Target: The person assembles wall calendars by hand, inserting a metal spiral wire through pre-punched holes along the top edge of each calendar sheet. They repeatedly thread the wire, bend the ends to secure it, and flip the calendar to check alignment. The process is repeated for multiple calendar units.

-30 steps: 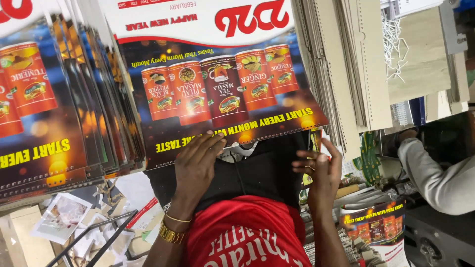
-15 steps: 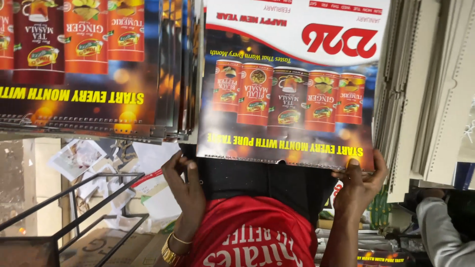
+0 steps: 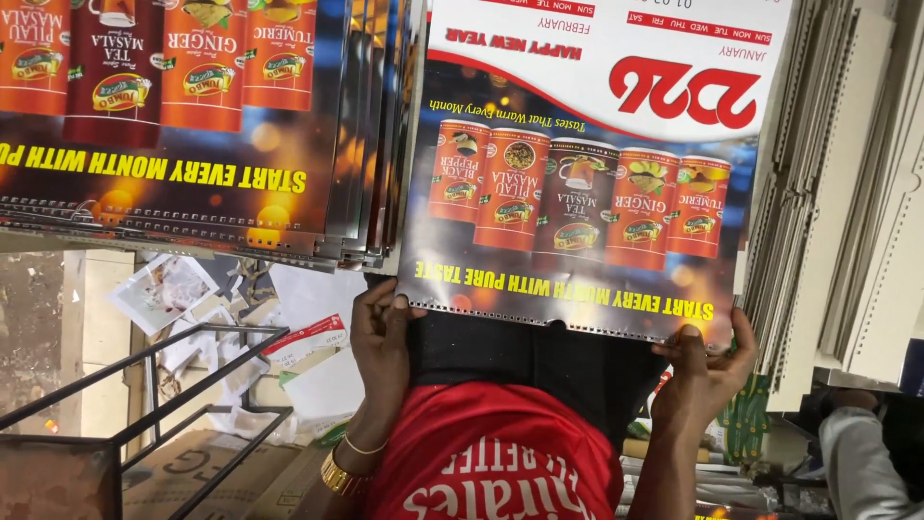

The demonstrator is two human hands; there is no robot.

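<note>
Both hands hold one printed calendar sheet by its punched edge.

Left hand [image 3: 385,327] grips the sheet's near-left corner, fingers curled over the edge; right hand [image 3: 707,361] clamps the near-right corner. Calendar sheet [image 3: 587,183] is held up in front of the person, upside down in view. Just left hangs a stack of like sheets [image 3: 192,125]. Metal rack [image 3: 144,404] stands lower left, above scattered paper.

Bright, even light; slight glare
</note>
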